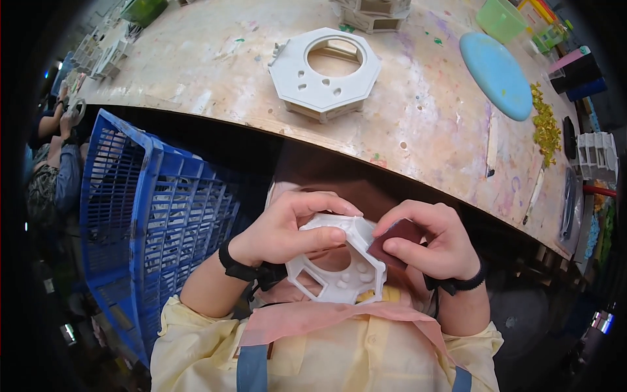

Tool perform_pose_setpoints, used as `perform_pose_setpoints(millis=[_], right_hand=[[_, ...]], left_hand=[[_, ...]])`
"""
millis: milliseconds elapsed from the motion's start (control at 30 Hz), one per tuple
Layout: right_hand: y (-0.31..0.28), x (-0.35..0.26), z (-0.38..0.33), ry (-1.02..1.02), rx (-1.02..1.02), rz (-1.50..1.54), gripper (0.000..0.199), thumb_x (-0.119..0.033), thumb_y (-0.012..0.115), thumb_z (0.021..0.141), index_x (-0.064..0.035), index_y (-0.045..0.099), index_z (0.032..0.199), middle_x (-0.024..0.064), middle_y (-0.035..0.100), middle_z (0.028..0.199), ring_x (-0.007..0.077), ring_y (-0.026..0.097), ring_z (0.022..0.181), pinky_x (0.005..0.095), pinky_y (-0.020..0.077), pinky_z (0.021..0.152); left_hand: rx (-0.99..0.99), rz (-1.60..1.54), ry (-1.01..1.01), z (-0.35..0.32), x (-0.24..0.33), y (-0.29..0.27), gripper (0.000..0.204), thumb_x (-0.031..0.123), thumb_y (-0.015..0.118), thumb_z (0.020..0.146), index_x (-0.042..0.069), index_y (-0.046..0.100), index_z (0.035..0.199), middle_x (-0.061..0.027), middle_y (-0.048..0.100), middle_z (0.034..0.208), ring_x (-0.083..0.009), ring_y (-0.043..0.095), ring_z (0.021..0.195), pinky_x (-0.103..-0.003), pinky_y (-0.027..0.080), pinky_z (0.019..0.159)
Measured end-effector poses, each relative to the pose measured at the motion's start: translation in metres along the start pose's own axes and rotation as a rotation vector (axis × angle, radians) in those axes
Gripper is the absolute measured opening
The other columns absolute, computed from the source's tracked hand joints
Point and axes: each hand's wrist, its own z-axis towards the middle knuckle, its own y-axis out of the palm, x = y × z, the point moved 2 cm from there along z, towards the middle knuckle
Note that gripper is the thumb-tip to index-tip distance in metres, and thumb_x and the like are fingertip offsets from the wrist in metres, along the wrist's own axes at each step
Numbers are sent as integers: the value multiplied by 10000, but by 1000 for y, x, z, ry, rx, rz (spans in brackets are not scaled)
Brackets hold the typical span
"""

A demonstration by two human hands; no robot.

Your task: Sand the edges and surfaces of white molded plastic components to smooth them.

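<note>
A white octagonal frame piece (349, 276) with a large round hole and a rectangular cut-out rests tilted in my lap. My left hand (297, 228) is closed around its upper left side, thumb on the near face and fingers over the top edge. Between the thumb and fingers of my right hand (434, 238) is a folded piece of dark red sandpaper (397, 240). The sandpaper lies against the upper right edge of the frame piece. On the table ahead sits a similar off-white octagonal piece (362, 78) with a round hole and several small openings.
The wooden table (228, 72) has its edge just beyond my hands. A blue plastic crate (147, 196) stands at my left. A blue oval disc (496, 75), a thin tool (492, 147) and yellow scraps (545, 124) lie to the right. Another person's hand (67, 121) shows far left.
</note>
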Motion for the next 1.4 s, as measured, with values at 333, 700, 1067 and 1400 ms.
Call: perform_pose_setpoints(millis=[333,700,1067,1400], right_hand=[[5,4,2,-83,53,-170,147,-20,595,788,-13,606,934,86,641,799,121,614,680,221,462,593],[10,2,-9,-156,598,-117,393,41,557,782,-5,507,1169,47,602,827,52,550,710,189,441,623],[25,-7,-3,-84,180,-229,278,-63,652,761,-8,574,1022,56,657,762,72,616,648,194,462,555],[37,-5,7,216,29,518,379,-91,623,826,39,492,1157,53,609,750,74,570,576,180,419,451]], left_hand=[[-127,134,141,2,-2,7,285,96,635,791,-35,575,1037,-92,613,972,-142,574,903,-261,440,769],[390,366,447,-45,22,-12,482,71,705,704,-64,508,1124,-145,505,1084,-196,515,998,-286,406,872],[588,411,635,-56,22,3,524,72,743,685,-49,502,1134,-161,477,1099,-211,509,1005,-286,415,851],[530,397,687,-49,17,10,522,56,746,688,-16,467,1125,-158,441,1109,-218,487,1021,-297,414,840]])
